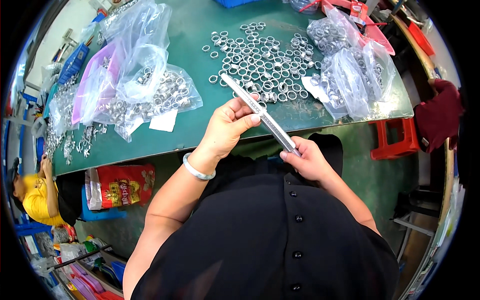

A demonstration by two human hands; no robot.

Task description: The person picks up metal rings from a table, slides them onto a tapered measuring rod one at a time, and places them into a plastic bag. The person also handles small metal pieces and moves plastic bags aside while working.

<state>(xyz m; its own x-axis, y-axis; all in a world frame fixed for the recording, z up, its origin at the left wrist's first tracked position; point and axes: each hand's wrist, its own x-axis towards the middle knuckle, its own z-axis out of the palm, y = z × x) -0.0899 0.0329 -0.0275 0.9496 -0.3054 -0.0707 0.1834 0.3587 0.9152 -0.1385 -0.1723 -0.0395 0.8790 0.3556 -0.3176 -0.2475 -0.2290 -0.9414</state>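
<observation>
Head view: a tapered metal rod (275, 127) is held in both hands, its near end closed in the right hand (311, 159) and its middle pinched by the left hand (225, 127); its tip is pointed past the left fingers. Beyond the grip, loose metal rings (260, 62) are spread on a green table (192, 37), flanked by clear bags of rings (345, 75). A red stool (411, 134) is placed to its right; a co-worker in yellow (42, 204) is seen far left.

The left hand (231, 125) pinches ahead of the right hand (309, 159), which curls in a grip.
</observation>
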